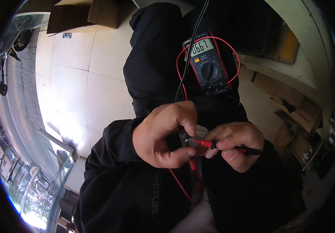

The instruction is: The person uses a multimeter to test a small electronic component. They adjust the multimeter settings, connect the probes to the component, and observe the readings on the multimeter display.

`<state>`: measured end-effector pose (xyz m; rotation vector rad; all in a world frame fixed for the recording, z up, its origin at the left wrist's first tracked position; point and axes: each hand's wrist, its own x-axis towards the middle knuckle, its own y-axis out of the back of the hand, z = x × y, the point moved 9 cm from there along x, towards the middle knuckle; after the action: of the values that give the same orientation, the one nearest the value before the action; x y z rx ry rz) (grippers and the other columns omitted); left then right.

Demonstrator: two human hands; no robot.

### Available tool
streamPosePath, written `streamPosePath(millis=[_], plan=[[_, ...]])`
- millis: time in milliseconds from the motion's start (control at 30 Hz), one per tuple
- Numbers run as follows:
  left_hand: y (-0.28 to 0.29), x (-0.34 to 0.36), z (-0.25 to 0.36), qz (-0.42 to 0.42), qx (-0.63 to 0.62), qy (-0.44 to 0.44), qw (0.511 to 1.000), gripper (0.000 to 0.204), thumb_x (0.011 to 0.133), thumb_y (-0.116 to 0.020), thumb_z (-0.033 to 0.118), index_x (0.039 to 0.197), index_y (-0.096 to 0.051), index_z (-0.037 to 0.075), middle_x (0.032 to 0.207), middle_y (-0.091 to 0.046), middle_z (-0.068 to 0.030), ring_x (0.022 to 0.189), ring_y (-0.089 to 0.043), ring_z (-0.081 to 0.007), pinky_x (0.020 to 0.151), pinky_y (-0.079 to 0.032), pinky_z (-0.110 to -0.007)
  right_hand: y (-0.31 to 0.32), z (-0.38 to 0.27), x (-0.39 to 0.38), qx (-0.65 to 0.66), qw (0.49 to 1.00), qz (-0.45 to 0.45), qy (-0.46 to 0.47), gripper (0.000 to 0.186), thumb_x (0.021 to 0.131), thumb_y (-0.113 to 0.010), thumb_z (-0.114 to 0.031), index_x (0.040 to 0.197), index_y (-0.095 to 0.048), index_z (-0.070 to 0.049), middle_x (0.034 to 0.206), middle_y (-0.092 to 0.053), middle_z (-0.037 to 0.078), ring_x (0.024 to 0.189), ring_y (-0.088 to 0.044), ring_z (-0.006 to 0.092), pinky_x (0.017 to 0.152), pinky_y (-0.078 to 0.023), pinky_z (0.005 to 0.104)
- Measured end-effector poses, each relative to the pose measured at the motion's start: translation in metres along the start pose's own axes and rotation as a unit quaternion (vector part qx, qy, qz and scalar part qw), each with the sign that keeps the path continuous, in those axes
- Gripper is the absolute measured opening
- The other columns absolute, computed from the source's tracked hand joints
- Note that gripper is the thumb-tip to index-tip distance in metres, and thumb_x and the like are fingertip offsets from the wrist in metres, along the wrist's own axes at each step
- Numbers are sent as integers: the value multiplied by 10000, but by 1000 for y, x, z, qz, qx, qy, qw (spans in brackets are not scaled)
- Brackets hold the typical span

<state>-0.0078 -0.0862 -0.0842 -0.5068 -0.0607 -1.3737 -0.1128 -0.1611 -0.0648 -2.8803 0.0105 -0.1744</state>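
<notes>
My left hand (167, 136) is curled, holding a small dark part with metal contacts (186, 136) and a red probe (192, 165) under the thumb. My right hand (235, 145) grips a red-and-black probe (204, 143), its tip at or very near the small part; I cannot tell if they touch. A dark multimeter with red sides (208, 72) lies on my dark-clothed leg above my hands, its display showing figures. A red lead (237, 58) loops round it, and a black lead (193, 37) crosses it toward my left hand.
My legs (152, 58) are over a pale tiled floor (70, 89). An open cardboard box (82, 17) is at the upper left. A pale ledge with dark items (303, 50) and cardboard pieces (291, 105) are at the right. Glass panels (47, 186) and a paved street (20, 108) show at the left.
</notes>
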Motion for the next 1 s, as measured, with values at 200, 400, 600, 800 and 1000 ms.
streamPosePath(millis=[200, 400, 600, 800, 1000], plan=[[1, -2, 0, 13, -10, 3, 1000, 341, 847, -761, 147, 1014, -500, 4, 850, -563, -112, 700, -553, -193, 603, -438, -302, 0, 3, 1, 20, 1000, 6, 5, 312, 920, -516, 21, 1231, -544, 19, 895, -671, 159, 882, -714, 299, 750, -614, 398], [0, -3, 0, 9, -5, -2, 1000, 338, 848, -761, 149, 1008, -504, -1, 835, -564, -111, 694, -554, -199, 597, -440, -302, -1, 6, -3, 33, 999, 13, 1, 314, 914, -529, 29, 1226, -562, 14, 914, -677, 165, 905, -713, 302, 786, -604, 410], [0, 0, 1, 8, -11, 0, 1000, 336, 853, -760, 158, 1007, -506, 1, 833, -565, -109, 696, -554, -198, 595, -442, -301, -1, 9, -5, 51, 997, 65, 13, 227, 920, -578, 12, 1147, -592, 21, 903, -706, 164, 838, -717, 250, 731, -591, 359], [-1, 0, 2, 6, -11, 5, 1000, 331, 854, -761, 154, 1004, -505, 7, 832, -563, -106, 696, -554, -194, 593, -445, -297, 0, 8, -6, 44, 995, 82, 36, 185, 924, -600, 6, 1107, -590, 23, 885, -718, 163, 788, -723, 225, 699, -587, 339], [-1, 2, 3, 7, -10, -2, 1000, 328, 852, -763, 143, 1002, -505, 6, 828, -569, -106, 687, -555, -194, 586, -445, -296, 2, 6, -4, 36, 995, 78, 40, 209, 912, -596, 24, 1120, -577, 35, 868, -717, 167, 771, -718, 227, 693, -585, 342]])
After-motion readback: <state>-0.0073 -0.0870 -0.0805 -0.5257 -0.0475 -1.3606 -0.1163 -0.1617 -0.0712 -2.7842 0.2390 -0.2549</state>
